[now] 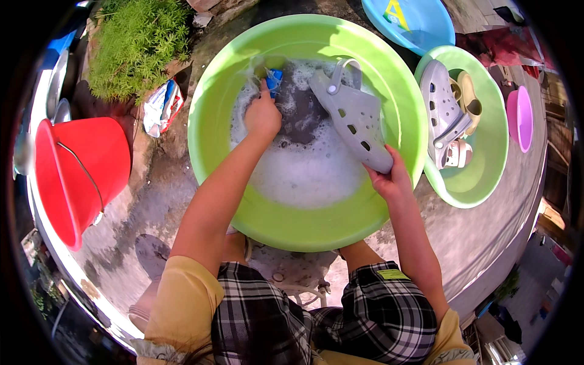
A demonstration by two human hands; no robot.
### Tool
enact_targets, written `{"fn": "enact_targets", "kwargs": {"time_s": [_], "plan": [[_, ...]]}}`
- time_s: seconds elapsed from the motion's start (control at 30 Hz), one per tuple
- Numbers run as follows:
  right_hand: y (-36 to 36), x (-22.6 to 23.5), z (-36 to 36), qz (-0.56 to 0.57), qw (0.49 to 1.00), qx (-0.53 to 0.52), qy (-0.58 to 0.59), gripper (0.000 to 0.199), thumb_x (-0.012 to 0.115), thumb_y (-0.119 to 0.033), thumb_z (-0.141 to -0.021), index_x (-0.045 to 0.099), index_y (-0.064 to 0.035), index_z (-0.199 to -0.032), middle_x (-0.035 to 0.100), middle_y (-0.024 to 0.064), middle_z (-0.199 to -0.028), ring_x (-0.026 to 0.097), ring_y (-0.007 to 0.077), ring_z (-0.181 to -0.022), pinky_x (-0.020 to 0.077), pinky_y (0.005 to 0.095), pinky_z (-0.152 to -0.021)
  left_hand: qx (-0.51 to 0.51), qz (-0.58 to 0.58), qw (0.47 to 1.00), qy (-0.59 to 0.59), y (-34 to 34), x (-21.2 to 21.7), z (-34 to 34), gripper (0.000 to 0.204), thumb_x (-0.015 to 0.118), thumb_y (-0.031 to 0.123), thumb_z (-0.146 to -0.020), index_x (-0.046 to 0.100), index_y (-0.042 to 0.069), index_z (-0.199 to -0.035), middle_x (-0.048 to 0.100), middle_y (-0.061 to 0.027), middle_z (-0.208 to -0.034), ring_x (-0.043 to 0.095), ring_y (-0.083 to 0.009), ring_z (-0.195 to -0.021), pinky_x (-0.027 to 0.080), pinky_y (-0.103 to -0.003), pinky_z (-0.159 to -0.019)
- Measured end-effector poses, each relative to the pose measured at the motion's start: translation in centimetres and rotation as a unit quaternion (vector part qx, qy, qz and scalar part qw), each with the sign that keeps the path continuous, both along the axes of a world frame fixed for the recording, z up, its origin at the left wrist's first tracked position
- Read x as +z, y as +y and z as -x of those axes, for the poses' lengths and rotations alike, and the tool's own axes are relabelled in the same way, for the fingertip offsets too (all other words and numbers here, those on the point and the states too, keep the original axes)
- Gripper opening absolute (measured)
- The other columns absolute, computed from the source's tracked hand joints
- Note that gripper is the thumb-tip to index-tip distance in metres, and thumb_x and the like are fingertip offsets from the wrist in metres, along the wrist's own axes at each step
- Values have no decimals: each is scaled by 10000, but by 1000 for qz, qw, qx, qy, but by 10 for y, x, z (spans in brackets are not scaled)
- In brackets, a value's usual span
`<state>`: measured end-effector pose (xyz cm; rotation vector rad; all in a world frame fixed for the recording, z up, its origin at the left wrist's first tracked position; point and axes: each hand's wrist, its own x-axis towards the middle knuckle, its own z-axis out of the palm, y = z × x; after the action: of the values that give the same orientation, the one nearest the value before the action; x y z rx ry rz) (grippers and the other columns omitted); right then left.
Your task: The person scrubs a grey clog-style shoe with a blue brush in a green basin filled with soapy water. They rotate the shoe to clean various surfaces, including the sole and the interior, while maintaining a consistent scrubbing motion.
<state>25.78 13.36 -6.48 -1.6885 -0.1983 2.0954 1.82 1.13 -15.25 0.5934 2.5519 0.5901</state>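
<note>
Over the soapy water in the big green basin [207, 152], the right hand [389, 179] grips a grey clog [356, 118] by its heel end, toe pointing away w/ strap up. The left hand [263, 115] is closed round a blue brush [274, 80], dipped in suds. Beyond the right hand, a smaller green basin [486, 176] holds more clogs; left of the left hand, a red bucket [73, 170].

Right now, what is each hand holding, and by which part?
Right hand grips the grey clog by its toe end. Left hand holds a blue brush.
</note>
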Motion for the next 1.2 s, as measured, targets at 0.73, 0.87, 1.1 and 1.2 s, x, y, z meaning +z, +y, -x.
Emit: {"fn": "enact_targets", "kwargs": {"time_s": [0.73,0.87,1.1,1.2], "plan": [[8,-26,-14,98,992,-41,75,348,522,-134,-884,462,71,-1158,528,207,-1159,541,360,-1072,496,484,-915,-127,-300,942,-79,-4,16,-48,490,464,193,-901,362,273,-1374,591,-212,-744,580,-383,-715,441,-462,-646],[12,-26,-23,146,979,-78,118,355,502,-129,-894,448,89,-1169,510,232,-1172,523,396,-1080,489,487,-924,-155,-283,942,-93,7,48,-83,477,428,175,-915,342,87,-1375,599,-227,-749,586,-400,-698,458,-460,-648],[17,-27,-21,162,975,-116,102,368,500,-130,-893,441,98,-1176,479,251,-1181,501,421,-1083,511,464,-902,-223,-132,948,-183,20,90,-85,520,376,172,-932,226,-62,-1371,581,-266,-673,583,-414,-624,449,-489,-590],[11,-29,-22,140,980,-113,88,369,505,-130,-890,443,98,-1174,483,256,-1159,512,422,-1054,517,467,-891,-263,-141,931,-210,13,111,-99,528,366,178,-936,210,-80,-1370,577,-260,-648,575,-411,-596,446,-484,-576]]}}
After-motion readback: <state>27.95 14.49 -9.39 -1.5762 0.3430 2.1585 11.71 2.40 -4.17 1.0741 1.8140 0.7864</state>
